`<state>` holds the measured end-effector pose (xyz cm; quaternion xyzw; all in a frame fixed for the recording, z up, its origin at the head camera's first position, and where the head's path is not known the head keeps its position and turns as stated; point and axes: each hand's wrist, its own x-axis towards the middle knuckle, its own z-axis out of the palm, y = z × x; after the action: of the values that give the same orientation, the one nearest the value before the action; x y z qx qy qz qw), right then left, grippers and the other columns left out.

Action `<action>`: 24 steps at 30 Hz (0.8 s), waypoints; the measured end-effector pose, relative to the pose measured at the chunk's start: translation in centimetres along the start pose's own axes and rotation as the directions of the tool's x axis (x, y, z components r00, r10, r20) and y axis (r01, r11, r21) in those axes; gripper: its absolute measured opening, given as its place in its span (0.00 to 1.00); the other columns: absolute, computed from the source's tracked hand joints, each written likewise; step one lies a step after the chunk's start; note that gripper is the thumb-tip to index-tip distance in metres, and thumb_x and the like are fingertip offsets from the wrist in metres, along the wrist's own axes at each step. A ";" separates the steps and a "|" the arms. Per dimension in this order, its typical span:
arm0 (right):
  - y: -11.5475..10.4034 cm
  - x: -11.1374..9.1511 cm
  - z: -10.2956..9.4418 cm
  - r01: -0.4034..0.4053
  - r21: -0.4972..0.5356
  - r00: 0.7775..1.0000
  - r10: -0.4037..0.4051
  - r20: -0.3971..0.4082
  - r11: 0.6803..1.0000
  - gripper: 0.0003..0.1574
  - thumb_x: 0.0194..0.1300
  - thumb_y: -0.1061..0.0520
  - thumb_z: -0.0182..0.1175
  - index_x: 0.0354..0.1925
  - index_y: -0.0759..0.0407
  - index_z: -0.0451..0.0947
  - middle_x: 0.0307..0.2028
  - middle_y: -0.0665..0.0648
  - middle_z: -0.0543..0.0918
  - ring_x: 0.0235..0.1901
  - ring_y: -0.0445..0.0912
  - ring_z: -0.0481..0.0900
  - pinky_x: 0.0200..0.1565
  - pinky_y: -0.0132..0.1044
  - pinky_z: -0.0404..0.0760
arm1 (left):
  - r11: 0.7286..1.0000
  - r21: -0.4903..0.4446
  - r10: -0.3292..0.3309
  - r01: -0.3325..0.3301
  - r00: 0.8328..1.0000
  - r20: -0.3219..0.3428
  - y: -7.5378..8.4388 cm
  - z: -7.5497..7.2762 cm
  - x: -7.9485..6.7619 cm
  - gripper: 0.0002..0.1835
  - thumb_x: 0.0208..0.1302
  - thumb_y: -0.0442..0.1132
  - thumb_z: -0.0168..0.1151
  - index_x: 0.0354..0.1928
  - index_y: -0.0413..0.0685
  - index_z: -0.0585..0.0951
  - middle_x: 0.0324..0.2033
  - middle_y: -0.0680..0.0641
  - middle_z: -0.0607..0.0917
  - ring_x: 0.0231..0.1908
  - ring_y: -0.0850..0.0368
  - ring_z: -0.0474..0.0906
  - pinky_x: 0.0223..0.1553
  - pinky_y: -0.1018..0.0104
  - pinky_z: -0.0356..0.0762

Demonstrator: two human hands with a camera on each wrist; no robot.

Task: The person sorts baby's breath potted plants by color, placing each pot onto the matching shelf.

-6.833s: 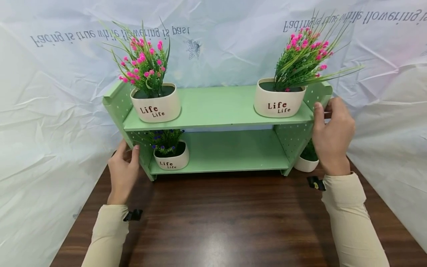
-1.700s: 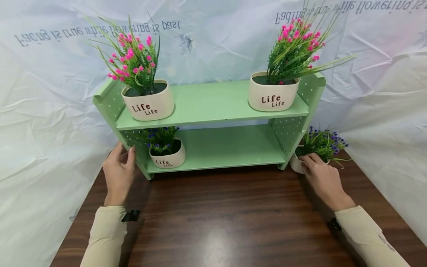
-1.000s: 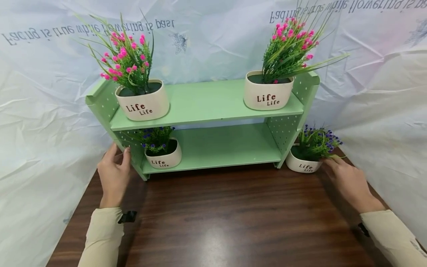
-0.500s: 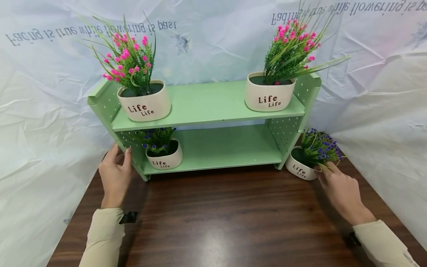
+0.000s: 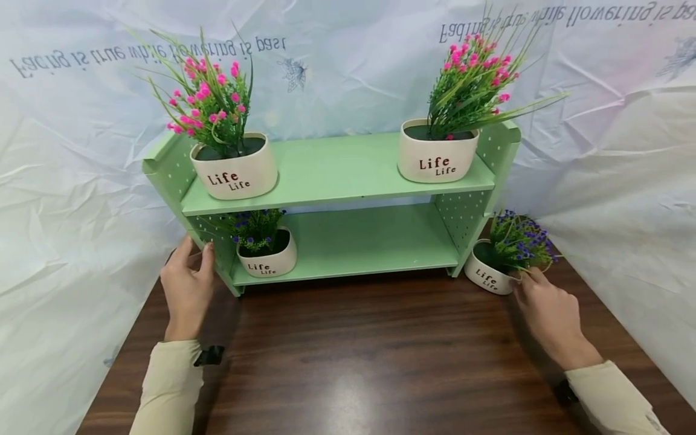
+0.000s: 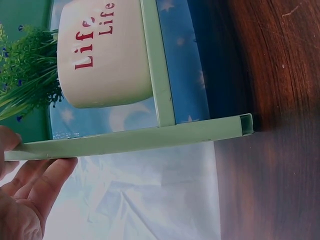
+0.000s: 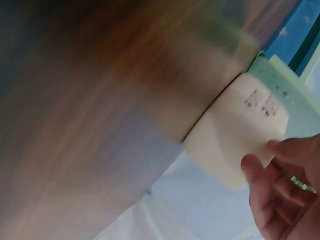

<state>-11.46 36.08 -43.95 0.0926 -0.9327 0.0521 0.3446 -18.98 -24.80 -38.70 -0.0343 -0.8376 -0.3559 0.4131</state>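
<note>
A green two-tier shelf (image 5: pixel 337 172) stands on the table. My left hand (image 5: pixel 187 284) holds its left side panel, thumb at the front edge and fingers on the outer face, as the left wrist view also shows. Right of the shelf, a white flowerpot (image 5: pixel 486 272) with purple flowers sits on the table, turned at an angle. My right hand (image 5: pixel 549 317) grips the pot's right end; in the right wrist view, thumb and finger tips are against the pot (image 7: pixel 235 130). Leaves partly cover the fingers in the head view.
Two white pots with pink flowers stand on the top shelf, one at the left (image 5: pixel 236 172) and one at the right (image 5: pixel 437 157). Another purple-flowered pot (image 5: pixel 269 260) sits at the lower shelf's left end. White printed cloth (image 5: pixel 348 72) hangs behind the brown table (image 5: pixel 348 350).
My right hand has gone from the shelf's right panel down to the purple-flowered pot beside it. That pot has turned, its right end coming nearer. My left hand has stayed on the left panel.
</note>
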 end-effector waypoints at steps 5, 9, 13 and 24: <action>-1.1 0.4 0.3 -0.068 -0.011 0.998 0.068 -0.002 0.998 0.06 0.61 0.61 0.67 0.37 0.61 0.84 0.31 0.63 0.78 0.06 0.54 0.64 0.06 0.51 0.58 | 1.000 -0.019 0.001 -0.001 1.000 -0.002 0.0 0.0 -0.1 0.15 0.71 0.42 0.60 0.57 0.54 0.83 0.47 0.45 0.87 0.36 0.91 0.73 0.35 0.91 0.71; -1.4 0.7 0.4 -0.104 0.001 0.994 0.104 0.018 0.995 0.06 0.62 0.60 0.67 0.39 0.58 0.85 0.30 0.61 0.79 0.08 0.56 0.66 0.07 0.51 0.58 | 1.000 -0.021 0.001 -0.001 1.000 -0.010 0.0 0.0 0.1 0.14 0.71 0.41 0.60 0.56 0.53 0.84 0.47 0.46 0.87 0.36 0.91 0.73 0.35 0.91 0.71; -1.4 0.8 0.6 -0.118 0.000 0.993 0.118 0.027 0.993 0.05 0.62 0.60 0.67 0.39 0.57 0.85 0.31 0.61 0.80 0.08 0.56 0.66 0.06 0.50 0.57 | 1.000 -0.021 0.001 -0.002 1.000 -0.013 0.0 0.0 0.1 0.15 0.71 0.40 0.60 0.56 0.55 0.84 0.47 0.46 0.87 0.36 0.91 0.73 0.34 0.91 0.71; -0.9 0.5 0.2 -0.108 0.034 0.994 0.107 0.031 0.994 0.08 0.60 0.61 0.69 0.40 0.56 0.86 0.32 0.62 0.83 0.10 0.58 0.70 0.07 0.48 0.57 | 1.000 -0.009 0.003 -0.003 1.000 -0.008 0.0 -0.1 0.0 0.18 0.71 0.41 0.60 0.60 0.60 0.82 0.48 0.47 0.86 0.36 0.56 0.87 0.34 0.91 0.70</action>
<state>-11.79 35.12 -43.68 0.0490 -0.9402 0.0859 0.3259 -18.97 -24.84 -38.64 -0.0363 -0.8343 -0.3592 0.4167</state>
